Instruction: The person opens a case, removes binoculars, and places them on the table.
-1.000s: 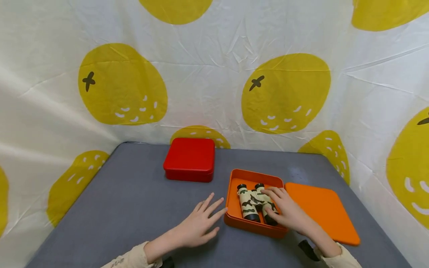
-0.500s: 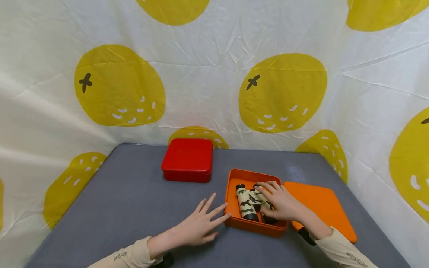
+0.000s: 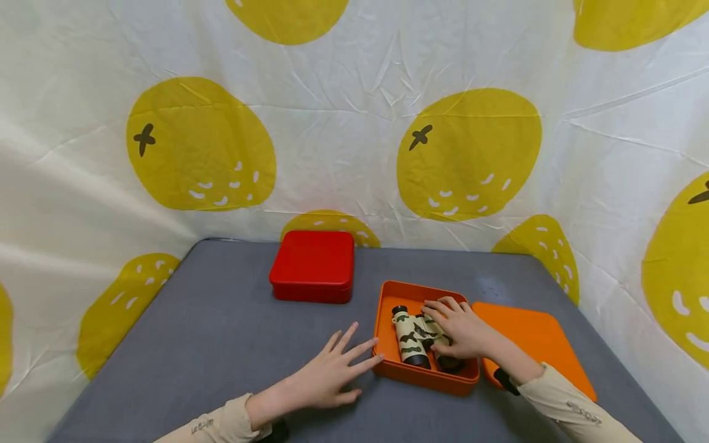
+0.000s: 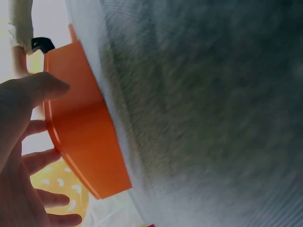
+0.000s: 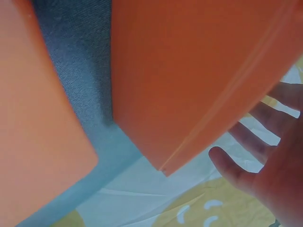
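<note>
Camouflage-patterned binoculars point(image 3: 410, 338) lie inside an orange box point(image 3: 426, 380) with its top off. My right hand point(image 3: 464, 332) reaches over the right rim and grips the right barrel, the fingers over its far part and the thumb near its inner side, covering much of it. Left of the box, my left hand point(image 3: 328, 375) has its fingers spread, two fingertips right at the box's left rim. The left wrist view shows those fingers along the rim of the orange wall point(image 4: 90, 127). In the right wrist view the box's wall point(image 5: 184, 71) hides what the right fingers hold.
An orange lid point(image 3: 540, 344) lies flat on the grey table point(image 3: 221, 326), right of the box and partly under the right forearm. Farther back stands a closed red box point(image 3: 312, 264). A white curtain point(image 3: 343, 141) with yellow fruit prints surrounds the table's back and sides.
My right hand has come down and in from above the binoculars, its fingers now curved over the right barrel. The left hand has shifted slightly right, to the box rim.
</note>
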Demonstrator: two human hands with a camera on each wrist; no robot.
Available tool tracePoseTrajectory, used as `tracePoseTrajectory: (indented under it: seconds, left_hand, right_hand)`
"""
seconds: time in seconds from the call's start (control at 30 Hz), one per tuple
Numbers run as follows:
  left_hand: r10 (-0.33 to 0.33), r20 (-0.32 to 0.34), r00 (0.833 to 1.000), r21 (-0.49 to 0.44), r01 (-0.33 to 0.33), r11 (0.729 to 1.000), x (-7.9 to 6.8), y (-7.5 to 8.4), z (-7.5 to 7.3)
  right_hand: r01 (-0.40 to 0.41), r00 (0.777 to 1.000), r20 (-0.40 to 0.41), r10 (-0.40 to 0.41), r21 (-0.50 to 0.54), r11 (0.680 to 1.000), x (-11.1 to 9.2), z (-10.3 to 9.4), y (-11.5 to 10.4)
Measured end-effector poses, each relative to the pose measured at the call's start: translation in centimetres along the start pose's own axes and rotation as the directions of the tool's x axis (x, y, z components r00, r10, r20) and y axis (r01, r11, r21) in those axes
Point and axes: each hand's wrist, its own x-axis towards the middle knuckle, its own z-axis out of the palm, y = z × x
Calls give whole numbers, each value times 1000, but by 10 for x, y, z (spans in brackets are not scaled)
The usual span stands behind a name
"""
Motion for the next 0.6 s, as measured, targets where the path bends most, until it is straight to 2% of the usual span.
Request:
tracePoseTrajectory:
  seconds: [0.23,0.47,0.6]
  left_hand:
    - [1,-6,1000,-28,-1,1000,1,-3,-5]
    - [-12,21,1000,-61,13,998,1,-2,-5]
    - [-9,14,1000,-61,10,998,1,-2,-4]
  right_hand:
    - [41,999,-28,-41,-8,999,4,2,1]
    - [16,999,42,-17,19,1000,8,8,1]
    - [15,999,41,-16,13,1000,8,12,2]
